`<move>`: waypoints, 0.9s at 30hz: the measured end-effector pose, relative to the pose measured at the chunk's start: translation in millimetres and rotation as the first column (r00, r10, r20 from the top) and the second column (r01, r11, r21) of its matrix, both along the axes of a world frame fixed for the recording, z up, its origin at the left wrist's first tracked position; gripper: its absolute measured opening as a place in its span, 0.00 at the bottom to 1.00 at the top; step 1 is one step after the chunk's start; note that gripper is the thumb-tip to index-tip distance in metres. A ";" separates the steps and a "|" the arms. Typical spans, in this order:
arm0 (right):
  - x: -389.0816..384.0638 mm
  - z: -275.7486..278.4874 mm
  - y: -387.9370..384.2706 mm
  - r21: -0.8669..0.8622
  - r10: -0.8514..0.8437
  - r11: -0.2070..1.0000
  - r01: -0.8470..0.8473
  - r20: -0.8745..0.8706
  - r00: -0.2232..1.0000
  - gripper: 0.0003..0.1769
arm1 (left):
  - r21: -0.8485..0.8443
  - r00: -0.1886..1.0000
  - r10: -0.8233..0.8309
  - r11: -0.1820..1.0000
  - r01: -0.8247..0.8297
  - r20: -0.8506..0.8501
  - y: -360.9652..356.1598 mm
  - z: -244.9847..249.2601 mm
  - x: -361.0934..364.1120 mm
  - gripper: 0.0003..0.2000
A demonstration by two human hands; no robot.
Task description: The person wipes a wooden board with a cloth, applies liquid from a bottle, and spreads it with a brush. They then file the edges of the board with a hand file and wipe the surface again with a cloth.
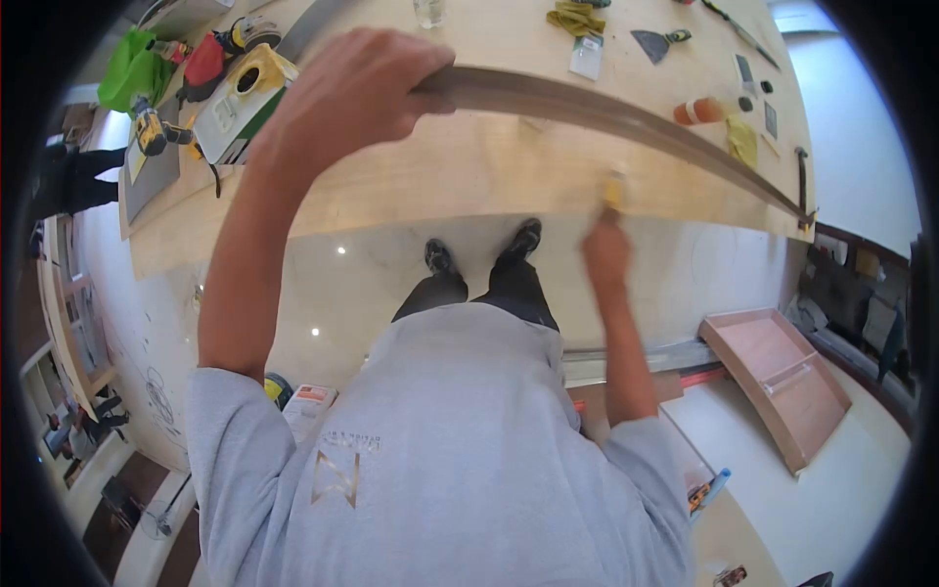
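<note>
My left hand (362,88) is closed around the near end of a long, narrow grey-brown strip (587,108). The strip slants across the wooden worktable (411,181) to the table's right end, raised at the end I hold. My right hand (606,252) is closed on a small tool with a yellow part (614,188). Motion blurs that tool, so its exact kind does not show. It points away from me, at the table's near edge, below the strip and apart from it.
On the table lie a scraper (657,43), an orange bottle (697,111), a yellow cloth (741,142) and a clear jar (428,12). A cordless drill (150,129) and a green bag (132,70) are at the left. A shallow wooden box (778,367) rests at the right behind me.
</note>
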State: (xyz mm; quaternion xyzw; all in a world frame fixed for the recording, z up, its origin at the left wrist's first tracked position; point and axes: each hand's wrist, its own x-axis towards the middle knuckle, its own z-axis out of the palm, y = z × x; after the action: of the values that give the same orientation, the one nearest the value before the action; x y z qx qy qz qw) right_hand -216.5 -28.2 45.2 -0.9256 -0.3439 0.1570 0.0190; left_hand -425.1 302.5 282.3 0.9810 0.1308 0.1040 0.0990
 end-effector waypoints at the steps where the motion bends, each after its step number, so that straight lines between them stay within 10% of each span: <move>1: -58.5 23.6 31.2 0.143 0.203 0.972 -0.189 -0.094 0.975 0.20 | 0.007 1.000 -0.008 1.000 0.008 -0.008 -0.7 9.9 2.9 0.16; 3: -151.1 17.2 63.9 0.392 0.687 0.670 -0.631 -0.004 0.727 0.15 | -0.016 0.992 0.009 1.000 -0.012 -0.129 -6.0 39.0 12.3 0.16; 6: -236.1 66.6 111.7 0.552 0.812 0.556 -0.622 -0.200 0.548 0.11 | -0.058 0.960 0.016 0.998 -0.034 -0.279 -17.5 74.1 21.1 0.15; 11: -151.6 62.0 137.3 0.653 0.455 0.634 -0.414 0.117 0.883 0.08 | 0.030 0.979 -0.044 0.998 0.050 -0.199 -8.7 68.9 16.6 0.12; 13: -112.7 62.8 167.3 0.418 0.257 0.817 -0.397 0.353 0.900 0.05 | 0.025 0.989 -0.117 0.993 0.119 -0.096 -13.1 82.0 10.5 0.12; 16: -139.1 -10.8 199.9 0.411 0.484 0.735 -0.539 0.239 0.842 0.03 | -0.005 0.991 -0.100 0.995 0.100 -0.093 -20.0 89.6 7.1 0.11; 17: -182.5 1.9 195.8 0.159 0.668 0.628 -0.762 0.393 0.632 0.02 | -0.013 0.991 -0.076 0.997 0.075 -0.111 -19.5 90.8 9.9 0.11; 18: -231.7 -2.6 187.7 0.275 0.699 0.587 -0.761 0.303 0.648 0.03 | 0.015 0.988 -0.077 0.997 0.080 -0.134 -15.8 87.5 12.5 0.12; 20: -298.7 -18.9 171.9 0.857 0.799 0.089 -0.507 0.242 0.550 0.06 | 0.058 0.980 -0.090 0.993 0.101 -0.175 -7.5 69.1 14.4 0.13; 22: -306.1 52.0 172.1 0.574 0.861 0.505 -0.644 -0.294 0.414 0.08 | 0.134 0.990 -0.123 0.982 0.131 -0.068 -3.0 45.3 4.7 0.17; 27: -133.8 -82.7 121.9 0.678 0.436 0.700 -0.224 -0.157 0.886 0.17 | 0.012 0.985 -0.158 0.988 0.157 0.066 -1.2 19.6 5.5 0.19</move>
State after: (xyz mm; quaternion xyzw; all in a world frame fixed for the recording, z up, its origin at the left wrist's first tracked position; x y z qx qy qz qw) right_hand -350.3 93.7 -37.5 -0.7480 -0.5314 0.1718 0.3586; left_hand -419.7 301.3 301.9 0.9845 0.0492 0.1291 0.1079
